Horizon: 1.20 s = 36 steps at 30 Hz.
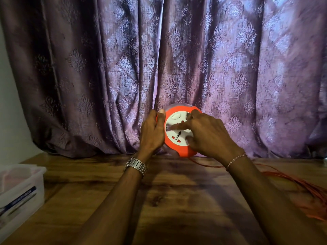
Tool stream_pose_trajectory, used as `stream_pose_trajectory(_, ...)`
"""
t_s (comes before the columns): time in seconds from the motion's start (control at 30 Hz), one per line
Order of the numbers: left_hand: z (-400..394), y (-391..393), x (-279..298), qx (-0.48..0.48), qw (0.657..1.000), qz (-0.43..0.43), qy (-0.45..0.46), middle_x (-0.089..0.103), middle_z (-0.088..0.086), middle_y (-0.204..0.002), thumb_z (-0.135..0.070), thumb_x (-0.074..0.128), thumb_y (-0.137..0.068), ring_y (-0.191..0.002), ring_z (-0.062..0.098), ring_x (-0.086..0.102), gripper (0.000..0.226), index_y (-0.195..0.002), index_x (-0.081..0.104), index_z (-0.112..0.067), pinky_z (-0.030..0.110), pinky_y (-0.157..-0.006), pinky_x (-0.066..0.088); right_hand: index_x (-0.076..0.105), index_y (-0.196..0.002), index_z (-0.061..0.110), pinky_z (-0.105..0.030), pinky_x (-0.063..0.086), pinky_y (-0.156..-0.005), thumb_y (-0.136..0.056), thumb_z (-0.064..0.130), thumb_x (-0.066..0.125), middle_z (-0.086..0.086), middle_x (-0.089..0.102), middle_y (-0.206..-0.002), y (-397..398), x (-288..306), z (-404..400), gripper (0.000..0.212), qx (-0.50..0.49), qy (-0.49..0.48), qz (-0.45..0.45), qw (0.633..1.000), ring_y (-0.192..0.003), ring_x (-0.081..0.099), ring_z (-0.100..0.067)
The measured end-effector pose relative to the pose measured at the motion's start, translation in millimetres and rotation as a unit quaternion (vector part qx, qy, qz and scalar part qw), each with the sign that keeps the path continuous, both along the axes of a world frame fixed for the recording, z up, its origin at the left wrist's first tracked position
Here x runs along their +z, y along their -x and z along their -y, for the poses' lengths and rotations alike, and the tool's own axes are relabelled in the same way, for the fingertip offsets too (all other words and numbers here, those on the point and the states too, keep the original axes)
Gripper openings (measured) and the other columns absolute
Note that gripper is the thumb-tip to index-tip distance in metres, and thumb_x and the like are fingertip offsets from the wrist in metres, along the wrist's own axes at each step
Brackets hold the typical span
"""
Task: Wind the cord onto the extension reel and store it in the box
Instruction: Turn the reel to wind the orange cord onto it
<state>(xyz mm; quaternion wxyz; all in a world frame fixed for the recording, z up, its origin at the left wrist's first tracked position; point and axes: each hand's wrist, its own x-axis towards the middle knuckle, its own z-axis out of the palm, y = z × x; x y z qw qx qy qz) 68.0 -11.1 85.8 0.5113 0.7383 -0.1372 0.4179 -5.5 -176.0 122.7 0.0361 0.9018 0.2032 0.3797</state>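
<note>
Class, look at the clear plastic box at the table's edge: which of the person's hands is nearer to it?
Left. The left hand grips the reel's left rim, on the side toward the box. The right hand lies on the reel's face, farther from it.

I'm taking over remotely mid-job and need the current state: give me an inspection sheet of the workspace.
Surface: wooden table, bare in the middle.
Job's things: orange and white extension reel held upright at the table's far edge, socket face towards the camera; translucent plastic box at the left edge, no reel in it, its contents unclear.
Clutter: nothing seen.
Grippers: left hand grips the reel's left rim; right hand rests on the reel's face, fingers on the white disc.
Cables: orange cord runs from under the reel and lies loose along the table's right side, not yet wound.
Surroundings: purple patterned curtain behind the table; pale wall at left.
</note>
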Motion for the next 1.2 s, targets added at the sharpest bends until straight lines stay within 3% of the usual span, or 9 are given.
stream_pose_trajectory(0.17, -1.8, 0.1, 1.7, 0.003, 1.000, 0.001, 0.001, 0.055, -0.003, -0.076, -0.045, 0.042, -0.108, -0.078, 0.024, 0.053, 0.036, -0.077, 0.042, -0.026, 0.038, -0.071, 0.037, 0.054, -0.121, 0.055, -0.035, 0.047, -0.067, -0.059, 0.075, 0.057, 0.000, 0.071, -0.092, -5.3, -4.7, -3.8, 0.065, -0.033, -0.100, 0.068, 0.992, -0.086, 0.066, -0.030)
stream_pose_trajectory(0.3, 0.5, 3.0, 3.7, 0.000, 1.000, 0.000, 0.006, 0.059, 0.001, -0.078, -0.052, 0.039, -0.103, -0.080, 0.025, 0.056, 0.037, -0.076, 0.042, -0.026, 0.043, -0.075, 0.045, 0.065, -0.115, 0.041, -0.036, 0.048, -0.063, -0.067, 0.077, 0.057, -0.012, 0.072, -0.085, -6.0, -5.9, -6.0, 0.061, -0.036, -0.151, 0.094, 0.983, -0.079, 0.066, -0.036)
stream_pose_trajectory(0.43, 0.4, 3.0, 2.8, 0.004, 1.000, 0.002, 0.003, 0.065, 0.012, -0.085, -0.052, 0.039, -0.103, -0.083, 0.031, 0.062, 0.039, -0.081, 0.046, -0.021, 0.051, -0.080, 0.052, 0.062, -0.118, 0.036, -0.036, 0.049, -0.069, -0.078, 0.065, 0.056, -0.001, 0.072, -0.092, -0.5, 1.7, -2.9, 0.050, -0.031, -0.095, 0.063, 0.993, -0.091, 0.065, -0.031)
stream_pose_trajectory(0.53, 0.0, 4.7, 4.0, 0.000, 1.000, -0.005, 0.014, 0.062, 0.008, -0.082, -0.056, 0.037, -0.099, -0.080, 0.029, 0.059, 0.039, -0.076, 0.043, -0.025, 0.052, -0.079, 0.053, 0.063, -0.115, 0.035, -0.041, 0.052, -0.077, -0.086, 0.029, 0.060, 0.002, 0.064, -0.112, 2.7, 9.4, 2.8, 0.030, 0.043, -0.050, 0.020, 0.998, -0.110, 0.055, -0.025)
stream_pose_trajectory(0.67, -1.6, 5.8, 4.4, -0.003, 1.000, 0.005, 0.014, 0.061, 0.008, -0.082, -0.054, 0.038, -0.100, -0.086, 0.036, 0.064, 0.038, -0.074, 0.041, -0.027, 0.055, -0.080, 0.053, 0.059, -0.121, 0.047, -0.039, 0.047, -0.084, -0.082, 0.006, 0.059, 0.000, 0.043, -0.140, 4.4, 10.8, 6.2, 0.057, 0.067, 0.007, -0.074, 0.995, -0.130, 0.037, -0.022)
stream_pose_trajectory(0.77, 0.0, 6.7, 4.5, -0.003, 1.000, 0.004, 0.011, 0.057, 0.002, -0.077, -0.055, 0.038, -0.101, -0.078, 0.029, 0.059, 0.038, -0.074, 0.040, -0.028, 0.053, -0.078, 0.053, 0.055, -0.124, 0.051, -0.039, 0.046, -0.086, -0.081, 0.012, 0.063, -0.002, 0.033, -0.148, 6.3, 6.4, 2.9, 0.059, 0.054, 0.030, -0.089, 0.994, -0.134, 0.033, -0.024)
stream_pose_trajectory(1.0, 0.6, 5.9, 4.4, -0.003, 1.000, 0.007, 0.012, 0.060, 0.005, -0.081, -0.052, 0.039, -0.102, -0.081, 0.030, 0.058, 0.038, -0.077, 0.042, -0.024, 0.053, -0.082, 0.051, 0.049, -0.125, 0.059, -0.039, 0.047, -0.076, -0.080, 0.027, 0.061, -0.002, 0.045, -0.130, 5.3, 0.4, -2.0, 0.057, 0.015, 0.006, -0.012, 1.000, -0.115, 0.051, -0.026)
stream_pose_trajectory(1.1, 1.0, 7.2, 5.3, -0.004, 1.000, 0.007, 0.014, 0.059, 0.006, -0.080, -0.054, 0.039, -0.100, -0.081, 0.030, 0.057, 0.038, -0.079, 0.045, -0.023, 0.053, -0.082, 0.050, 0.045, -0.128, 0.059, -0.039, 0.048, -0.075, -0.071, 0.053, 0.062, -0.004, 0.060, -0.114, 5.1, -1.0, -3.5, 0.060, -0.017, -0.055, 0.008, 0.998, -0.098, 0.061, -0.031)
stream_pose_trajectory(1.2, 0.7, 7.0, 5.8, -0.007, 1.000, 0.003, 0.017, 0.061, 0.007, -0.081, -0.055, 0.039, -0.099, -0.082, 0.030, 0.058, 0.039, -0.081, 0.047, -0.022, 0.052, -0.081, 0.050, 0.055, -0.124, 0.050, -0.036, 0.048, -0.068, -0.067, 0.075, 0.056, -0.004, 0.072, -0.093, 2.3, -1.8, -3.5, 0.063, -0.034, -0.128, 0.057, 0.990, -0.087, 0.065, -0.034)
